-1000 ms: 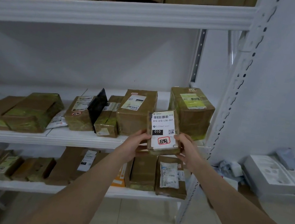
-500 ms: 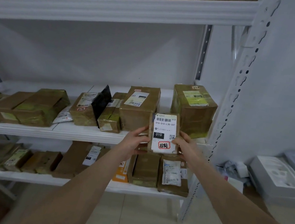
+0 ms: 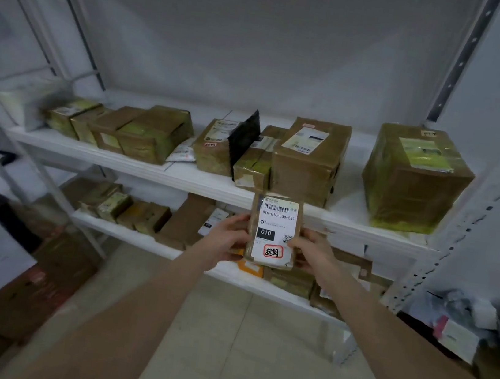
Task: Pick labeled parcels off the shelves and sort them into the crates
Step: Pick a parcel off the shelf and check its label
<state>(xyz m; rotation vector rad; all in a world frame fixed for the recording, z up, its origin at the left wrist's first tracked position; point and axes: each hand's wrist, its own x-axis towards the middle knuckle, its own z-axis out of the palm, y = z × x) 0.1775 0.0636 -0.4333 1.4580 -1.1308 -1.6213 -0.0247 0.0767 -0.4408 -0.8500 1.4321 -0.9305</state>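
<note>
Parcel picked, label check.
Left hand (image 3: 228, 239) and right hand (image 3: 310, 252) pinch the small parcel (image 3: 273, 231) by its sides, upright, label "010" showing, at 6 o'clock from a tall box (image 3: 308, 162) on the shelf (image 3: 211, 184). Next, probably: find the matching crate, none in view.

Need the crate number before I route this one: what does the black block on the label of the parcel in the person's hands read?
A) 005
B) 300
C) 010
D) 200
C: the parcel, held upright between the left hand and the right hand, faces the camera, and the black block on its white label reads 010 in white digits.
</note>
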